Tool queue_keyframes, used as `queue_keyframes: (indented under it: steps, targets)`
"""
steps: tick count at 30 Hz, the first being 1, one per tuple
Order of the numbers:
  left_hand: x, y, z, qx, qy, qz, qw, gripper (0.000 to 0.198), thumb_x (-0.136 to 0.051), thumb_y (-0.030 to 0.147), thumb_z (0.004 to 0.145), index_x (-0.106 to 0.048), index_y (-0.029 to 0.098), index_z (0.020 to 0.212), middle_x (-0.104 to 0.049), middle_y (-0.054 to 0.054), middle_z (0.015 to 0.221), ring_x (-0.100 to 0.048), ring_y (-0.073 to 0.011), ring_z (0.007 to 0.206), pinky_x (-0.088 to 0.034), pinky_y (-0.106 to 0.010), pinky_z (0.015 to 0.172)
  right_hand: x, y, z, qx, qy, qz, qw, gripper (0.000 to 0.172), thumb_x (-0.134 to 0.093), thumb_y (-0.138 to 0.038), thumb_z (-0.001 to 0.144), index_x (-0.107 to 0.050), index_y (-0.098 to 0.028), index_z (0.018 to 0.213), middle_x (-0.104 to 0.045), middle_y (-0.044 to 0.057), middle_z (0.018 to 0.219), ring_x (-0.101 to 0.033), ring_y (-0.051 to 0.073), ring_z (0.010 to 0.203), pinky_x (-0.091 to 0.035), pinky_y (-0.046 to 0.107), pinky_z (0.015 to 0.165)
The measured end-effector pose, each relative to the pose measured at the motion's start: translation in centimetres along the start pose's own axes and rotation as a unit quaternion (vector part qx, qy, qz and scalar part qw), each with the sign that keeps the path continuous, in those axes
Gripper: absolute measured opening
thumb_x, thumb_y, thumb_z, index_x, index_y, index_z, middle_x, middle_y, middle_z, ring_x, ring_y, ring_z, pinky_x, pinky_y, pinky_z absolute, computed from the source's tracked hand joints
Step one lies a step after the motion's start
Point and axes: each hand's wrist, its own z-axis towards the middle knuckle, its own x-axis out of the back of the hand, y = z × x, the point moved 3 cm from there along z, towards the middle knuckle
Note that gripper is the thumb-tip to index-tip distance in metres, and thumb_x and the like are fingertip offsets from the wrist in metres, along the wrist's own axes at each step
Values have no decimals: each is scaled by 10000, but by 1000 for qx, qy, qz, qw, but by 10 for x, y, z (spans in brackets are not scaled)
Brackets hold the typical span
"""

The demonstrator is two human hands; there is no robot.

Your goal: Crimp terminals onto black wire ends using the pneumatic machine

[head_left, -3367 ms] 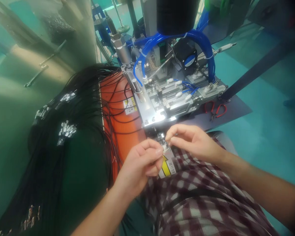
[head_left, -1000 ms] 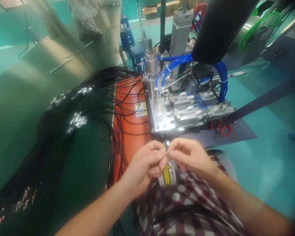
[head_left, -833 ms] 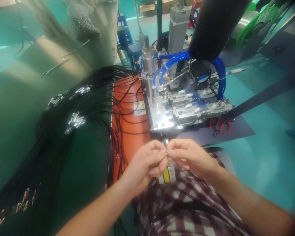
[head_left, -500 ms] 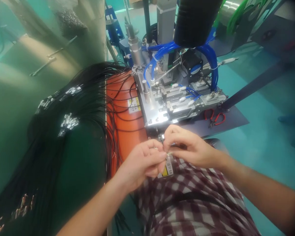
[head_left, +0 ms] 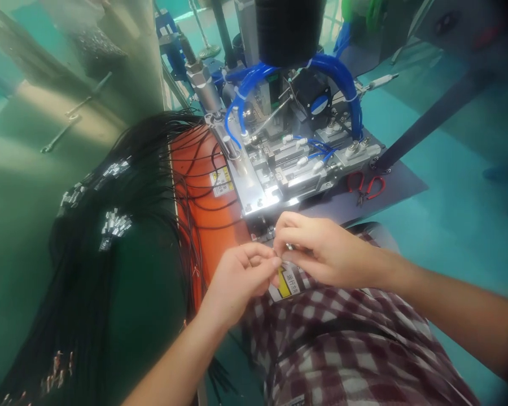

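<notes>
My left hand (head_left: 248,273) and my right hand (head_left: 311,245) meet in front of the machine, above my lap. Both are closed in a pinch, fingertips nearly touching, around what looks like a thin wire (head_left: 289,246); only a small pale bit of it shows by the right fingers, and the rest is hidden. Just beneath the fingertips lies a white label with a yellow arrow (head_left: 284,282). The metal machine (head_left: 275,169) with blue air hoses stands beyond the hands on an orange base (head_left: 195,160).
Left of me, a large bundle of black cables (head_left: 148,158) spreads over the dark green table (head_left: 144,316), some with bright metal ends (head_left: 115,225), others with bare copper ends (head_left: 59,366). Red-handled pliers (head_left: 364,189) lie on the grey plate at right. A dark post (head_left: 432,124) slants behind them.
The view has shifted, so the machine sits farther left and tilts slightly. My hands stay together in their pinch; less of the thin pale piece shows between them.
</notes>
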Motion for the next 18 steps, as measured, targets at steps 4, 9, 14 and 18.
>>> queue_keyframes:
  steps: [4,9,14,18]
  targets:
    - [0,3,-1,-26,35,-37,998,227,-728,308,752,-589,130,731,-547,29,513,-280,-6,391,-193,-169,421,-6,7,3,-89,70,147,983,101,-517,-125,860,-595,-179,826,-578,18,843,-510,118,657,-413,240,592]
    - [-1,6,-2,-58,78,-101,990,209,-701,274,772,-547,147,713,-471,67,473,-250,-8,390,-197,-158,411,-29,16,-3,-206,184,299,914,117,-554,-268,863,-618,-170,872,-575,-9,682,-498,117,565,-412,243,526]
    - [0,3,-2,-70,88,-120,986,194,-670,273,801,-534,154,732,-467,64,490,-254,-15,401,-216,-159,418,-45,13,-4,-204,222,303,904,125,-624,-278,814,-657,-176,878,-648,29,769,-580,148,646,-474,272,588]
    - [0,1,-1,-61,74,-122,988,187,-654,264,814,-527,154,731,-465,67,489,-241,-11,393,-196,-159,413,-43,13,1,-212,216,326,895,132,-642,-297,797,-651,-168,826,-669,49,785,-613,173,705,-495,283,620]
